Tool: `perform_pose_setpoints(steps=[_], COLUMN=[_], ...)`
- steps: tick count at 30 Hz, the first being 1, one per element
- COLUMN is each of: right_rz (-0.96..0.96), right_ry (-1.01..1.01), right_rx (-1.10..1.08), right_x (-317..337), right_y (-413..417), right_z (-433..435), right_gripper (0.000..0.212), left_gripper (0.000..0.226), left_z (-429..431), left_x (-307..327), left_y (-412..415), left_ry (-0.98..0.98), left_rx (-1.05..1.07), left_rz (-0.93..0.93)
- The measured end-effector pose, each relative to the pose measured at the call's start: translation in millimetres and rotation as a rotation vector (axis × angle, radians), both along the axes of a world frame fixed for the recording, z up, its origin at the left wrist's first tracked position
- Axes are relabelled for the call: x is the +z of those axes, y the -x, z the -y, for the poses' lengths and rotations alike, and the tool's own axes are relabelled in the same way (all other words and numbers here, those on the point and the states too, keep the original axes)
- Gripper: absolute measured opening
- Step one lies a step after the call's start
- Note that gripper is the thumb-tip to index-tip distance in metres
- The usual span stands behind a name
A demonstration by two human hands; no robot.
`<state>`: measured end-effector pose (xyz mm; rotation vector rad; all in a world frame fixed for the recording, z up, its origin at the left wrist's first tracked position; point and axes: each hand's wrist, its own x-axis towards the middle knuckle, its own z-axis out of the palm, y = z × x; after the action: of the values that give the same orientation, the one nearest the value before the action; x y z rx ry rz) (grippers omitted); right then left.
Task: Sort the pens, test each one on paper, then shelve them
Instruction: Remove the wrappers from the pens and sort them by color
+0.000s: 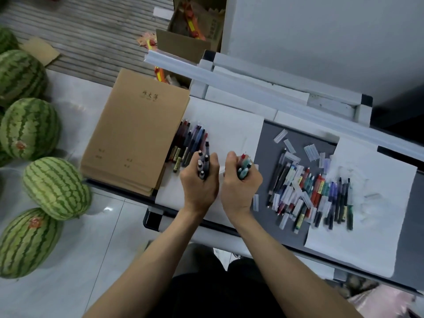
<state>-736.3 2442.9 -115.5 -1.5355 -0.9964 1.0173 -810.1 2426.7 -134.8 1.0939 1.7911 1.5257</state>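
Notebook stack sits on the table's left end. Sheet of paper lies just right of it, with a row of pens on the sheet along the stack's edge. Left hand with left bunch and right hand with right bunch are side by side over that sheet. Loose pen pile lies further right, partly on the second sheet. Watermelons are on the floor, left. Cardboard box is behind the table.

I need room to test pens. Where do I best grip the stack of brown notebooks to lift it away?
Take the stack of brown notebooks by its left long edge, coming from the left: that edge lies free, while pens lie close along its right edge. Being flat and wide, it likely needs a two-handed lift.
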Motion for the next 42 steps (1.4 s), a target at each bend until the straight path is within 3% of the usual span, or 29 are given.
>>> perform_pose_setpoints(steps=[9, 25, 29, 35, 38, 42], right_rz=[0.182, 0.252, 0.265, -0.022, -0.287, -0.427], right_ry=[-0.200, -0.204, -0.162, 0.165, 0.407, 0.760], right_rx=[0.091, 0.045, 0.030, -0.005, 0.050, 0.152], right_x=[-17, -36, -31, -10, 10, 21], right_y=[-1, -12, -9, -2, 6, 17], right_z=[0, -3, -7, -9, -17, -22], right_gripper=[0.042, 0.043, 0.042, 0.053, 0.039, 0.025], left_gripper=[0.031, 0.031, 0.042, 0.048, 0.051, 0.046], left_z=[-3, -3, -6, -11, -15, -25], left_x=[-24, -29, -24, 2, 19, 31], left_y=[8, 8, 5, 8, 19, 43], left_ry=[-0.145, -0.124, -0.119, -0.008, 0.126, 0.392], left_rx=[-0.037, -0.060, -0.038, 0.012, -0.040, -0.036], left_rz=[-0.075, -0.138, -0.158, -0.066, -0.029, -0.056])
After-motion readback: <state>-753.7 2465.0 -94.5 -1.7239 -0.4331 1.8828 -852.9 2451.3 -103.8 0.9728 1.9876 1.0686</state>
